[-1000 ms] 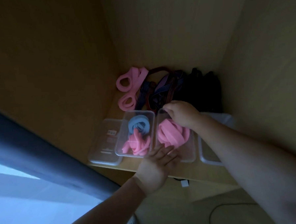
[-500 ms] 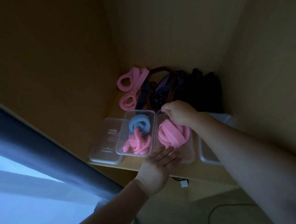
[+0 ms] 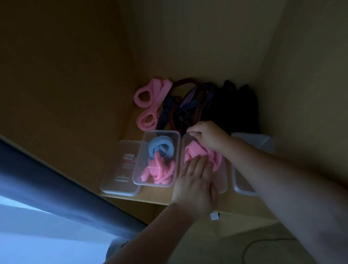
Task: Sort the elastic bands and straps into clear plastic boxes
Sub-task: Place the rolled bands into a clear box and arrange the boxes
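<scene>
A clear plastic box (image 3: 222,180) holds a bundle of pink elastic bands (image 3: 191,151). My left hand (image 3: 196,181) lies flat on those bands, fingers straight, and covers the box's near end. My right hand (image 3: 207,138) is at the box's far rim with its fingers curled on the edge. To the left, a second clear box (image 3: 161,133) contains a blue band (image 3: 159,146) and more pink bands (image 3: 157,172). Loose pink bands (image 3: 147,97), striped straps (image 3: 188,107) and black straps (image 3: 236,104) are piled at the back of the shelf.
A clear tray with a label (image 3: 121,175) lies at the far left of the row, and another clear box (image 3: 250,142) sits at the right, partly under my right arm. Wooden walls close the shelf on three sides. A dark curtain (image 3: 50,178) hangs at the left.
My left hand slid forward from the box's near edge onto the pink bands. My right hand stayed at the far rim.
</scene>
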Tool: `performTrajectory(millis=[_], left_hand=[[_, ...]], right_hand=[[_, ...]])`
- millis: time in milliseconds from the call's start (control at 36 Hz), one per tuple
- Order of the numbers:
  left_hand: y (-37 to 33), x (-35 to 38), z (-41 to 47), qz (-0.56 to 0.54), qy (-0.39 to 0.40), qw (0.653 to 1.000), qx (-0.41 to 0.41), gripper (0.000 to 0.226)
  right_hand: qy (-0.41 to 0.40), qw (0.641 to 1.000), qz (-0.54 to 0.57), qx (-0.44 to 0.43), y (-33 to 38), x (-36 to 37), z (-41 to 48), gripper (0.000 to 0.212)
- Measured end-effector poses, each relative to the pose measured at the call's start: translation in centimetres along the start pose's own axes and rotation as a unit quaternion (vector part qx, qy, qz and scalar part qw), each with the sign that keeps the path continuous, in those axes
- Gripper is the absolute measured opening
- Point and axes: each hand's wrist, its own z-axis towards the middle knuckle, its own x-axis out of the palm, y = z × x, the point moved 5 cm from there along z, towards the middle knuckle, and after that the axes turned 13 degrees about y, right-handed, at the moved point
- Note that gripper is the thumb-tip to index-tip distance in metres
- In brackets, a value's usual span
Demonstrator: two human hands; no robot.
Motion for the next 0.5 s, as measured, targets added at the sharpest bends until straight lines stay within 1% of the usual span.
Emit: performTrajectory(millis=[83, 167, 250, 389, 500], left_hand=[[0.4, 0.2, 0.2, 0.046, 0.065, 0.997, 0.0, 0.061], [0.4, 0.2, 0.5, 0.046, 0.114, 0.992, 0.018, 0.069], [0.4, 0.2, 0.7, 0.075, 0.153, 0.985, 0.006, 0.072], [0.5, 0.7, 0.7, 0.082, 0.165, 0.983, 0.008, 0.067], [0.5, 0.8, 0.8, 0.072, 0.173, 0.982, 0.015, 0.062]], right_hand=[[-0.01, 1.0, 0.0, -0.013, -0.3, -0.1, 0.0, 0.023], [0.004, 1.0, -0.004, -0.011, -0.6, -0.2, 0.1, 0.024], [0.027, 0.999, -0.002, -0.018, -0.8, 0.0, 0.4, 0.025], [0.069, 0.996, -0.051, 0.0, -1.3, 0.9, 0.9, 0.038], [0.1, 0.991, -0.091, 0.013, -1.9, 1.1, 1.1, 0.043]])
